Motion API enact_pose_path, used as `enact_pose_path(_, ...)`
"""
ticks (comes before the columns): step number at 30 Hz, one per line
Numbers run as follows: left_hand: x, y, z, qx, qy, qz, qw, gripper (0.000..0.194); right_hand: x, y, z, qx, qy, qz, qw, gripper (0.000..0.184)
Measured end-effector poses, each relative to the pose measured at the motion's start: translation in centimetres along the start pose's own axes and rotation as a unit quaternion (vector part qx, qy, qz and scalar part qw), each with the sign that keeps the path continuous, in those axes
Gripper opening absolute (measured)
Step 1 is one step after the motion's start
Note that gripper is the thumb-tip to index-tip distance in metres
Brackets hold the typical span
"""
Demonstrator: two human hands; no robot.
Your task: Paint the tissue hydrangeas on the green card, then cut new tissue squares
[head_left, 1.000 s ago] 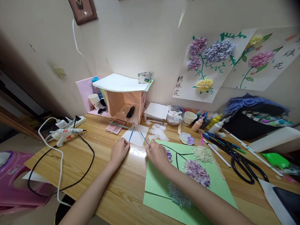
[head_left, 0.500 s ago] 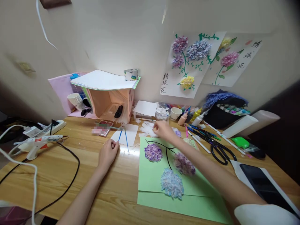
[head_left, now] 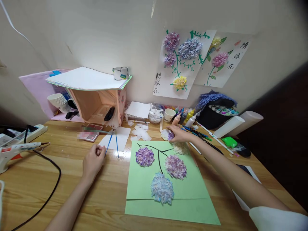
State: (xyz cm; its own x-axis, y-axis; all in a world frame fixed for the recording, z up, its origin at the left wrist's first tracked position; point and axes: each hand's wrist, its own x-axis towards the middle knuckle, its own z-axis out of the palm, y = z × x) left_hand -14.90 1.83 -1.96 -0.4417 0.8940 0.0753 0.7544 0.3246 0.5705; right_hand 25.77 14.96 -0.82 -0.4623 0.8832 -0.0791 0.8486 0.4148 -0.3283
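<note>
My right hand [head_left: 180, 133] reaches across the table with its fingers closed at the right edge of a small white paint palette [head_left: 165, 134] with purple paint in it. Below that wrist, a cream paper flower [head_left: 179, 148] lies at the top edge of a green sheet [head_left: 137, 187]. Two purple paper flowers [head_left: 144, 157] and a pale blue one [head_left: 162, 188] are on the sheet, among black stem lines. My left hand [head_left: 93, 159] rests curled on the table beside a blue-handled paintbrush [head_left: 108, 145]; what its fingers hold, if anything, is hidden.
White paper scraps [head_left: 141, 132] lie behind the green sheet. At the back stand a paper cup [head_left: 169, 114], a bag of scraps [head_left: 156, 114] and paint bottles [head_left: 192, 120]. A glue gun [head_left: 19, 147] with its black cord is at left. A peach box [head_left: 96, 104] stands behind.
My right hand has moved right, from the white paper scraps to the paint palette. The view has turned slightly right. My left hand stays curled by the paintbrush.
</note>
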Motion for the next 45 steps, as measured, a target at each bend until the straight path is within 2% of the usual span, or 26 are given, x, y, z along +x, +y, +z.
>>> enact_pose_path(13,0.0,0.1,0.0,-0.010,0.006,-0.002,1.000,0.023,0.0,0.1,-0.7,0.010,-0.016,-0.071,0.997,0.065)
enact_pose_path(20,0.1,-0.1,0.1,-0.023,0.006,0.003,1.000,0.021,0.2,-0.1,-0.2,-0.005,0.004,-0.097,0.995,0.061)
enact_pose_path(25,0.3,-0.4,0.3,-0.051,0.027,-0.001,0.998,0.022,0.5,-0.2,0.1,-0.010,0.019,-0.115,0.993,0.060)
enact_pose_path(30,0.4,-0.6,0.3,-0.064,0.036,-0.004,0.997,0.023,0.0,-0.7,-1.0,-0.012,0.036,-0.121,0.992,0.059)
enact_pose_path(33,0.2,-0.5,0.3,-0.071,0.026,-0.001,0.997,0.020,-0.1,-3.3,-1.9,0.009,0.049,-0.144,0.988,0.061)
enact_pose_path(36,0.0,-0.4,0.5,-0.071,0.025,0.006,0.997,0.018,1.4,-8.2,-1.8,0.048,0.067,-0.213,0.974,0.062)
enact_pose_path(38,0.0,-0.3,0.5,-0.067,0.025,0.008,0.997,0.017,3.5,-11.7,-0.7,0.039,0.055,-0.249,0.966,0.065)
enact_pose_path(41,0.2,-0.5,0.2,-0.068,0.040,-0.002,0.997,0.016,7.4,-16.0,1.7,-0.011,0.035,-0.237,0.971,0.060)
enact_pose_path(43,0.4,-0.8,-0.2,-0.074,0.061,-0.012,0.995,0.016,9.6,-17.7,3.1,-0.014,0.036,-0.233,0.972,0.057)
enact_pose_path(45,0.6,-1.1,-0.6,-0.077,0.081,-0.018,0.994,0.015,10.6,-18.4,3.8,-0.009,0.045,-0.226,0.973,0.053)
